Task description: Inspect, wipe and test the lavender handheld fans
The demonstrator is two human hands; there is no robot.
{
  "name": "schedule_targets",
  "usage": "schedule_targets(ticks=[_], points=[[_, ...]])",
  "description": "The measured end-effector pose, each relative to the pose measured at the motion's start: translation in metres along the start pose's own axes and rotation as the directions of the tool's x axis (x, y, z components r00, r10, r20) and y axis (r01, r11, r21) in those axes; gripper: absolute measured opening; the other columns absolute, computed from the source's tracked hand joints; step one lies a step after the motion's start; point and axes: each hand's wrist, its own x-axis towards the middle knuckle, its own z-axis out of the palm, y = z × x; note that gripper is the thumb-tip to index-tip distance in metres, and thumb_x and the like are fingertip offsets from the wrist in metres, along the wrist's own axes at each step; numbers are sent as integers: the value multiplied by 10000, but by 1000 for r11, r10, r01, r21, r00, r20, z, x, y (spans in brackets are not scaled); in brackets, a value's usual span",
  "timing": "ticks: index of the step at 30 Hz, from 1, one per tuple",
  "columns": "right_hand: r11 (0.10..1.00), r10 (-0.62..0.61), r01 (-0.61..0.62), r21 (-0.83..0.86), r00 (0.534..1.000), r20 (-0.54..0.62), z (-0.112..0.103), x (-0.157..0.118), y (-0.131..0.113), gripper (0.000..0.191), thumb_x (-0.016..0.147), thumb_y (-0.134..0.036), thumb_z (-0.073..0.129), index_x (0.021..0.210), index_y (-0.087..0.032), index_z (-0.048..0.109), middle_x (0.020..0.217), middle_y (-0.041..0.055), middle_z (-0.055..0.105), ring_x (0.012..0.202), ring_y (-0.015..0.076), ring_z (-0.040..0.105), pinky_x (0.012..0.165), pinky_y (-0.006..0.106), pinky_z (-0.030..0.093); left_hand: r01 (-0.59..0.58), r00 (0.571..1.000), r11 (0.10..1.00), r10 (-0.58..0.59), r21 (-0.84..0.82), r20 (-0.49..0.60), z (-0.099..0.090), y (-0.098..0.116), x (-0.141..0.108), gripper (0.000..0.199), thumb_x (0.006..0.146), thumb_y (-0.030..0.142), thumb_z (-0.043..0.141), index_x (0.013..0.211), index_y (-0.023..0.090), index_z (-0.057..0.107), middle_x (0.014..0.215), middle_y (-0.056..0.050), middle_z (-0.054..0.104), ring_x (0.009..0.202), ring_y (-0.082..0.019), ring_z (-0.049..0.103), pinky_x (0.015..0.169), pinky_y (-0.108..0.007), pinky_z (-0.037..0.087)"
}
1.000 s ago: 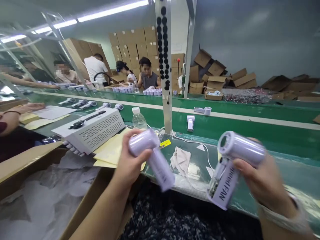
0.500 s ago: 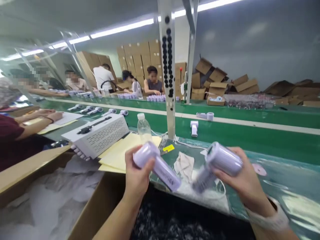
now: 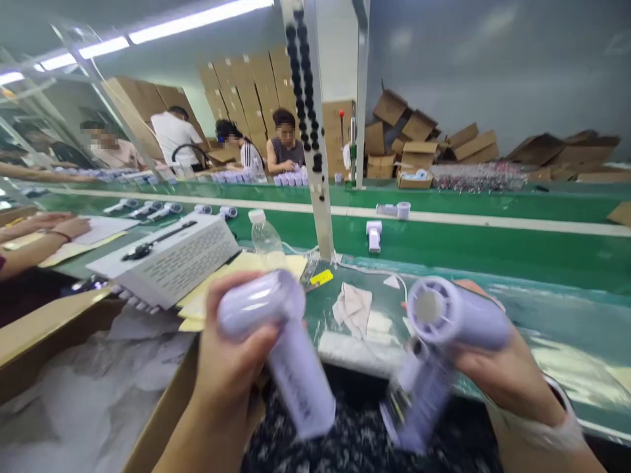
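Note:
My left hand [image 3: 227,358] is wrapped round the head of a lavender handheld fan [image 3: 303,384], shaped like a small hair dryer, its handle slanting down to the right with blurred dark lettering. My right hand [image 3: 513,374] grips a second lavender handheld fan [image 3: 480,318] by its barrel. The vaned round end of that one faces left, and its handle points down, with a dark gap along one side that seems to show inner parts. The two fans are apart, above my dark patterned lap. Behind them a crumpled pale cloth [image 3: 352,309] lies on the bench.
An open carton [image 3: 162,401] with white wrapping stands at left. Behind it are a white box [image 3: 182,256], yellow sheets [image 3: 192,309] and a plastic bottle [image 3: 265,236]. A post [image 3: 320,217] rises before the green conveyor [image 3: 444,243], which carries more fans [image 3: 374,236]. Co-workers sit beyond.
Both fans have come nearer and lower, and spread further apart. The right fan has turned so its vaned end faces me more. The view has shifted, moving the background left and up.

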Motion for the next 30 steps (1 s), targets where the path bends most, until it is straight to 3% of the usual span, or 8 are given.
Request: schedule_targets(ticks=[3, 5, 7, 10, 15, 20, 25, 30], points=[[978, 164, -173, 121, 983, 78, 19, -4, 18, 739, 590, -337, 979, 1233, -320, 614, 1088, 43, 729, 850, 218, 717, 686, 280, 607, 101, 988, 993, -107, 56, 115, 15, -15, -2, 594, 644, 405, 892, 1136, 264, 591, 981, -5, 655, 709, -139, 644, 571, -219, 562], [929, 300, -327, 171, 939, 169, 28, -9, 32, 786, 620, -340, 968, 1296, -315, 567, 1105, 46, 733, 876, 214, 722, 707, 276, 602, 147, 968, 986, -159, 72, 192, 23, -23, -6, 577, 681, 407, 872, 1152, 243, 582, 994, -13, 657, 744, -130, 630, 620, -207, 546], [861, 420, -460, 219, 884, 206, 35, -14, 44, 786, 689, -374, 928, 1344, -303, 499, 1017, 45, 749, 810, 208, 730, 685, 290, 598, 179, 946, 979, -199, 98, 257, 27, -31, -8, 579, 691, 417, 869, 1153, 225, 578, 1015, -22, 654, 786, -136, 625, 662, -210, 538], [774, 554, -576, 263, 817, 160, 42, -19, 54, 778, 750, -436, 876, 1361, -275, 423, 836, 26, 747, 651, 205, 718, 608, 320, 593, 231, 894, 963, -267, 141, 359, 29, -42, -7, 649, 683, 508, 869, 1173, 207, 567, 1033, -35, 639, 820, -151, 619, 683, -223, 523], [742, 623, -609, 280, 781, 47, 45, -20, 50, 809, 677, -447, 911, 1308, -259, 441, 833, 28, 746, 608, 231, 719, 571, 376, 611, 226, 900, 963, -264, 147, 346, 30, -59, -5, 734, 714, 734, 731, 1172, 189, 554, 1038, -51, 620, 859, -175, 595, 705, -243, 484], [763, 604, -565, 313, 796, -36, 44, -15, 46, 678, 665, -390, 921, 1210, -249, 542, 880, 16, 734, 664, 189, 716, 589, 308, 601, 210, 905, 960, -263, 187, 334, 33, -68, -4, 726, 740, 741, 701, 1191, 192, 546, 1069, -50, 610, 893, -178, 582, 744, -250, 472], [768, 607, -562, 306, 791, -71, 46, -12, 44, 688, 649, -359, 928, 1217, -263, 553, 867, -12, 715, 632, 149, 678, 522, 250, 558, 200, 900, 959, -261, 201, 349, 33, -71, -2, 711, 753, 736, 692, 1193, 196, 548, 1095, -58, 613, 922, -184, 585, 768, -256, 478], [780, 604, -570, 257, 794, -72, 46, -11, 46, 732, 687, -401, 899, 1290, -276, 504, 817, -6, 721, 650, 190, 706, 541, 288, 562, 198, 902, 958, -261, 208, 344, 31, -76, -2, 695, 761, 713, 706, 1198, 195, 551, 1104, -60, 608, 929, -184, 581, 775, -260, 473]])
